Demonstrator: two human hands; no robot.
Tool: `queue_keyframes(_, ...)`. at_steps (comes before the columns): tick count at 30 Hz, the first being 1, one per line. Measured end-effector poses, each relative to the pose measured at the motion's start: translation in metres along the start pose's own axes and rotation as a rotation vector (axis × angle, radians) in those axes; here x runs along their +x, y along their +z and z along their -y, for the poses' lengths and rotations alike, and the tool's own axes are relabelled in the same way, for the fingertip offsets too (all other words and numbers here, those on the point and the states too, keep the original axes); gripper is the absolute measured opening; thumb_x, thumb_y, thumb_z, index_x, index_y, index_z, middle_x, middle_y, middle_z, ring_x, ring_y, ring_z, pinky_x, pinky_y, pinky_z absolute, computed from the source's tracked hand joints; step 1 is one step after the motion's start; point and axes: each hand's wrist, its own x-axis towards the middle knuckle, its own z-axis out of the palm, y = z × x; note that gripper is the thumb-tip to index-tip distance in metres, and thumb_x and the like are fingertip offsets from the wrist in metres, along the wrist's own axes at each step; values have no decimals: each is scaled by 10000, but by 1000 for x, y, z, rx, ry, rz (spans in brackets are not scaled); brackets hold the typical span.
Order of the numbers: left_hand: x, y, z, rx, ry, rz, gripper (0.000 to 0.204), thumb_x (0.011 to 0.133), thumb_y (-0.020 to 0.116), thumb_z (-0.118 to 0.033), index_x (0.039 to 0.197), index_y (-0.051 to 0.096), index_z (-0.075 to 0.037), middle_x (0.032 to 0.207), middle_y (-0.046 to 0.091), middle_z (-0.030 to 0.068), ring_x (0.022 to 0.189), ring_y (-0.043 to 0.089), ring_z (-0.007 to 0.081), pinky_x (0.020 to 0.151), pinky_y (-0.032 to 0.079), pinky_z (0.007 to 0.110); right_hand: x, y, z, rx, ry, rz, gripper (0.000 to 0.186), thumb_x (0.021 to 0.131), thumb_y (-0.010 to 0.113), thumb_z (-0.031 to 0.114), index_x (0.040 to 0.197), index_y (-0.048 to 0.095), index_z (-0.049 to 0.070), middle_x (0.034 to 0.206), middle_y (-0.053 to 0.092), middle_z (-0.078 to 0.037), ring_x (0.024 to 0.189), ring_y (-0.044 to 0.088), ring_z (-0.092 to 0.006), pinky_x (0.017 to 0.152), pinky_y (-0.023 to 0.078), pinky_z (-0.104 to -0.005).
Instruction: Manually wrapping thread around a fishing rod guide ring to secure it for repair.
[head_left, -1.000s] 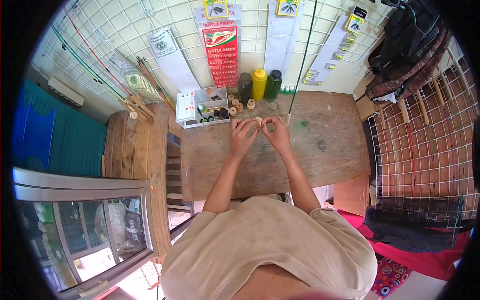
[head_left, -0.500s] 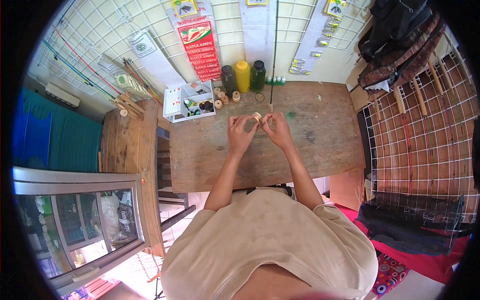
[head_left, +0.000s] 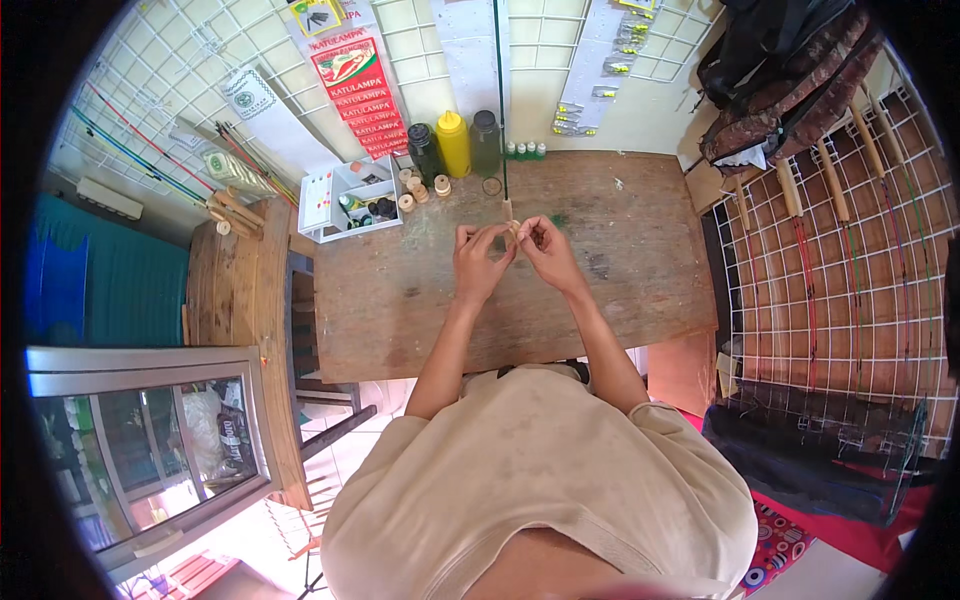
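Over the wooden table (head_left: 430,310), my two hands meet at the fingertips. My left hand (head_left: 482,264) pinches a small pale wooden spool (head_left: 512,230), mostly hidden by the fingers. My right hand (head_left: 550,256) is closed in a pinch right beside the spool; what its fingertips hold, perhaps a thread, is too small to make out. Just beyond the fingers stands a thin dark fishing rod (head_left: 504,150) with a light-coloured lower end. Several more wooden spools (head_left: 419,190) are grouped farther off, left of the hands.
A white tray box (head_left: 350,230) with small bottles and dark pieces stands at the back left. Near it are a yellow squeeze bottle (head_left: 453,146), dark bottles (head_left: 485,140) and tiny green bottles (head_left: 526,151). A wire rack with rods (head_left: 830,260) rises at the right; a glass-paned cabinet (head_left: 160,450) is left.
The view has shifted, so the table items sit farther left. My hands have drawn closer together, and the right fingertips now cover more of the spool.
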Motion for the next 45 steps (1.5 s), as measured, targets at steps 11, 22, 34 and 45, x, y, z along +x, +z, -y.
queue_keyframes(11, 1, -8, 4, -250, -179, 171, 377, 691, 761, -100, 1057, 687, -156, 862, 629, 18, 813, 487, 198, 744, 471, 299, 10, -31, -2, -189, 56, -80, 126, 920, 553, 97, 959, 640, 16, 779, 544, 43, 699, 475, -35, 618, 393, -203)
queue_keyframes(22, 0, 14, 14, -446, -302, 302, 342, 768, 753, -113, 1099, 667, -114, 858, 585, -1, 786, 512, 98, 657, 423, 231, 11, -42, -30, -155, -66, -189, 154, 937, 576, 168, 936, 617, 20, 853, 525, 15, 715, 486, -65, 628, 398, -218)
queue_keyframes(34, 3, 29, 18, -873, -535, 368, 292, 850, 687, -74, 1125, 602, -27, 932, 635, 14, 830, 572, 57, 712, 465, 198, 6, -63, -24, 124, 45, -61, 134, 957, 552, 192, 961, 555, 58, 817, 562, 11, 739, 544, -71, 637, 429, -225)
queue_keyframes(45, 7, 42, 22, -491, -357, 300, 321, 764, 726, -98, 1075, 647, -78, 844, 616, -20, 594, 430, 42, 540, 391, 197, 32, -76, -41, -98, -12, -243, 108, 929, 569, 127, 1003, 620, 67, 804, 579, 22, 737, 522, -75, 675, 420, -240)
